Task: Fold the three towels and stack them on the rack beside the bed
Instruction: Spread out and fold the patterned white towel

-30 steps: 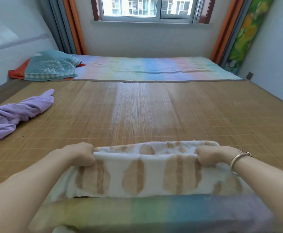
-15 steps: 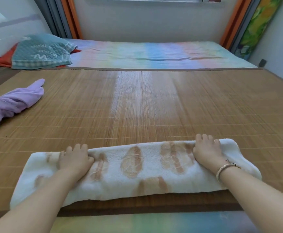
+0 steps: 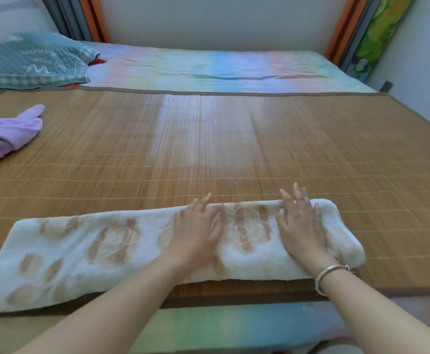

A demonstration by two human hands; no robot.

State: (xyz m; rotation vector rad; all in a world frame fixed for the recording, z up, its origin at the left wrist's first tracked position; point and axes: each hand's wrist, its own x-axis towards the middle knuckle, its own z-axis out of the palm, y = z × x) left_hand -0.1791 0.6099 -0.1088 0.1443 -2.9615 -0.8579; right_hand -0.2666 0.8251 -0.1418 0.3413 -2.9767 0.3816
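**Smoothing the first towel before its next fold**

I have the white towel with tan blotches [image 3: 122, 249] lying as a long folded strip across the near edge of the bamboo mat [image 3: 208, 149], its right end plump and rounded, its left end flatter and running off toward the mat's corner. My left hand [image 3: 196, 231] lies flat and open on the middle of the strip, fingers spread; my right hand [image 3: 302, 226] lies just as flat near the right end, fingertips reaching past the far edge. Neither hand grips anything: both are pressing the cloth down.

I judge this the flattening step of towel one, so the task is at an early stage. The lilac towel [image 3: 7, 135] sits bunched at the mat's left edge, well apart from me and unfolded (a third towel I cannot pick out for certain, and no rack shows here).

Next, I expect to need a pinch on one short end, carrying it over to meet the other so the edges line up; the thick pile may spring open unless I press the crease.
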